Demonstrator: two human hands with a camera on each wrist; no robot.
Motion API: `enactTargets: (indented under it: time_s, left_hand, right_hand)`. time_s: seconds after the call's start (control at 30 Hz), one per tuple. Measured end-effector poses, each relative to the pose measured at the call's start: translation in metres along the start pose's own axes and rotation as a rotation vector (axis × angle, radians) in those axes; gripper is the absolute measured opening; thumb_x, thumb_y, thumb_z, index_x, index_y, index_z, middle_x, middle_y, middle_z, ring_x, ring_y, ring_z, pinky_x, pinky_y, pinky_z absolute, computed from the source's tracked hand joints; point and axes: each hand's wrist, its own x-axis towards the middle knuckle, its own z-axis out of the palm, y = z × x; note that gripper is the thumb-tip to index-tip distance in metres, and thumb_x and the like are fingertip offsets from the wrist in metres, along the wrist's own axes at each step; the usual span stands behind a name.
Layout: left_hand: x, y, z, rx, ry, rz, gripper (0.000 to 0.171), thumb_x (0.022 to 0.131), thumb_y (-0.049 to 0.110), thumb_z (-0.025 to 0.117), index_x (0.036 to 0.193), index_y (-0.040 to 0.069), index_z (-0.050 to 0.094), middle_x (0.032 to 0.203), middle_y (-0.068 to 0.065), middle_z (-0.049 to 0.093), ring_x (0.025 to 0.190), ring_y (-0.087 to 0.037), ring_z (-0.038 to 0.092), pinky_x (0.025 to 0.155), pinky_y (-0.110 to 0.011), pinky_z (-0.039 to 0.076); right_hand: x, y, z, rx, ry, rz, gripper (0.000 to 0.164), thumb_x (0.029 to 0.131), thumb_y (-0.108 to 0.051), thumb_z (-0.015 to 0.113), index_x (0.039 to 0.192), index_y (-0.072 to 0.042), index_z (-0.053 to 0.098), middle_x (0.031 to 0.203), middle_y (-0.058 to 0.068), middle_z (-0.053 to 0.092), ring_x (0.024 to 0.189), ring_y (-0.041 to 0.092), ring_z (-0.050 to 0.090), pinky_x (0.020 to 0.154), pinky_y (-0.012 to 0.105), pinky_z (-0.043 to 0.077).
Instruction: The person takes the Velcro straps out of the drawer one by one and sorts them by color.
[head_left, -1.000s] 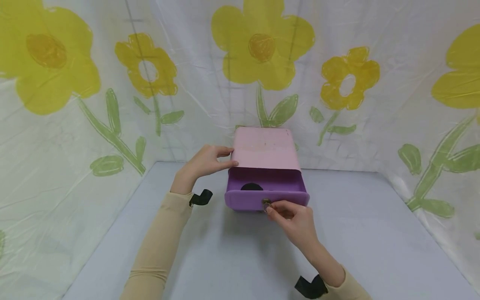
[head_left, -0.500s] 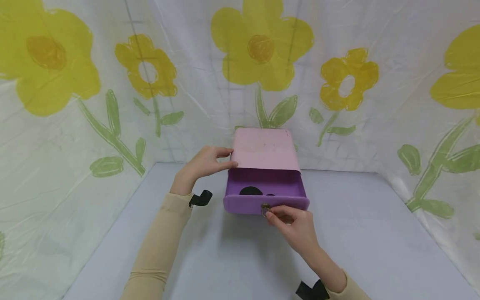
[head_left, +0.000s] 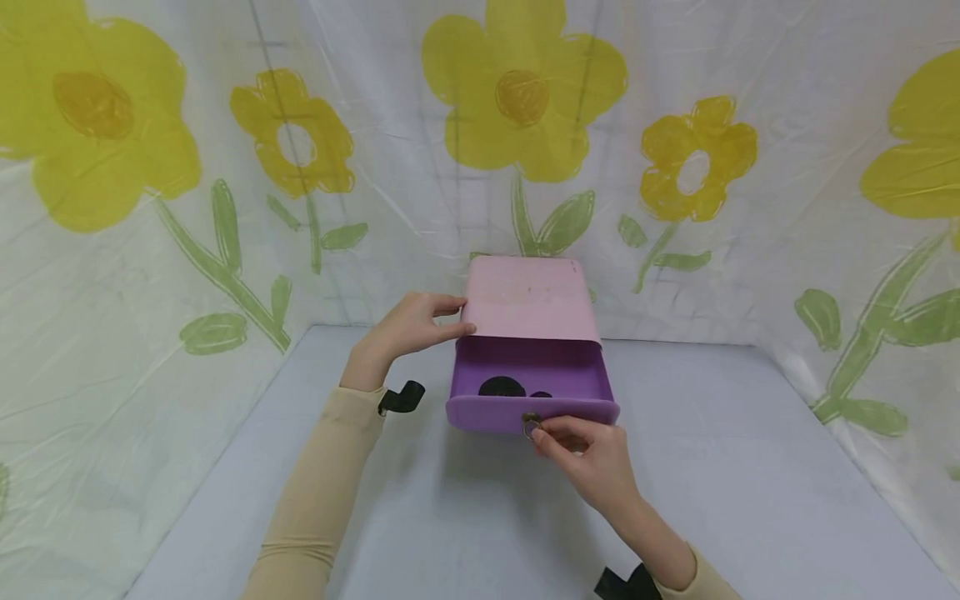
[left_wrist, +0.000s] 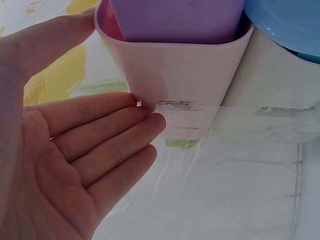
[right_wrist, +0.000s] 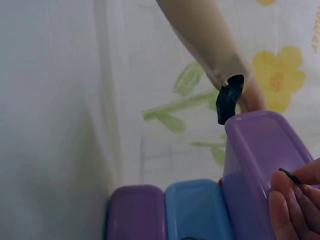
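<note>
In the head view a pink casing [head_left: 528,296] has its purple drawer [head_left: 487,414] pulled out toward me. Two dark rounded things, a bigger one [head_left: 501,387] and a smaller one [head_left: 540,394], show inside, partly hidden by the drawer front. My right hand [head_left: 600,462] pinches the small metal ring pull [head_left: 531,428] between thumb and finger; the right wrist view also shows this ring [right_wrist: 289,175]. With straight fingers and thumb, my left hand [head_left: 408,323] touches the casing's left side. The left wrist view shows that hand's palm [left_wrist: 65,170] standing off from the casing.
Below the drawer, the right wrist view shows a blue drawer front [right_wrist: 197,210] and another purple one [right_wrist: 136,212], both pushed in. A pale table [head_left: 712,450] lies under the unit. Behind hangs a white sheet [head_left: 390,233] with yellow flowers.
My right hand has drawn the purple drawer further out toward me, slowing lately. More of the larger dark thing shows, and the smaller one has come into sight. My left hand stays put.
</note>
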Motion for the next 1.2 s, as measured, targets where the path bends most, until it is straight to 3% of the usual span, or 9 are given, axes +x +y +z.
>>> enactTargets:
  time_s: [0.5,0.67,0.97,1.2]
  left_hand:
    - [0.0000,-0.0005,0.0004,-0.012,0.005,0.009,0.069,0.084,0.054,0.064,0.135,0.008,0.054,0.132,-0.011,0.058,0.122,-0.023,0.056,0.101,-0.043,0.045]
    - [-0.0009,0.0007,0.0004,-0.012,0.011,0.010,0.070,0.084,0.054,0.064,0.135,0.008,0.054,0.133,-0.011,0.058,0.122,-0.024,0.056,0.101,-0.044,0.045]
    - [-0.0017,0.0012,-0.0006,-0.011,0.001,-0.006,0.069,0.084,0.054,0.065,0.136,0.010,0.053,0.133,-0.009,0.058,0.123,-0.021,0.055,0.102,-0.042,0.044]
    - [-0.0002,-0.0010,0.0001,0.002,0.000,0.003,0.070,0.084,0.057,0.063,0.136,0.011,0.054,0.133,-0.008,0.058,0.123,-0.020,0.055,0.102,-0.041,0.045]
  right_hand:
    - [-0.0036,-0.0032,-0.0008,0.016,-0.024,-0.027,0.004,0.078,0.005,0.072,0.079,0.001,0.072,0.067,0.009,0.071,0.056,0.017,0.067,0.054,0.021,0.055]
    - [-0.0049,-0.0030,-0.0008,0.014,-0.037,-0.034,0.004,0.078,0.005,0.072,0.078,0.000,0.072,0.066,0.009,0.070,0.055,0.006,0.065,0.053,0.020,0.054]
    - [-0.0073,0.0013,0.0010,0.003,-0.049,-0.067,0.005,0.077,0.006,0.072,0.077,0.001,0.072,0.065,0.008,0.070,0.055,0.002,0.064,0.052,0.019,0.053]
    - [-0.0080,-0.0009,0.0011,-0.003,-0.052,-0.073,0.006,0.077,0.007,0.072,0.077,0.001,0.072,0.065,0.009,0.070,0.053,0.019,0.066,0.052,0.018,0.053]
